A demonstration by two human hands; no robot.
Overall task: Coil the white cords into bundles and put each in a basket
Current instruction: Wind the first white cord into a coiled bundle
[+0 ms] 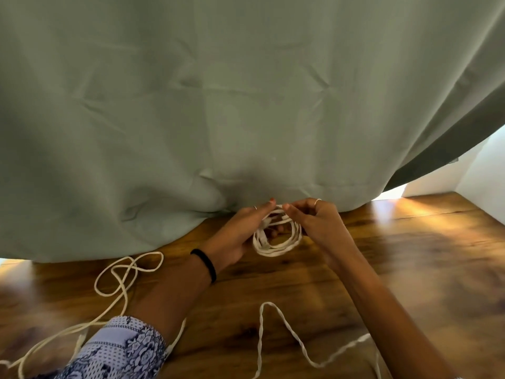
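Note:
A small round bundle of white cord (278, 242) hangs between my two hands just above the wooden table (396, 269). My left hand (240, 233) holds the bundle's left side, its fingers running through the loops. My right hand (314, 220) pinches the cord at the top of the bundle between thumb and fingertips. A loose white cord (123, 272) lies in loops on the table at the left. Another loose length of white cord (284, 326) zigzags across the near table between my forearms. No basket is in view.
A large grey-green curtain (246, 105) hangs right behind my hands and drapes onto the table's back edge. A white wall (481, 173) shows at the right past the curtain's edge. Bare wood lies to the right.

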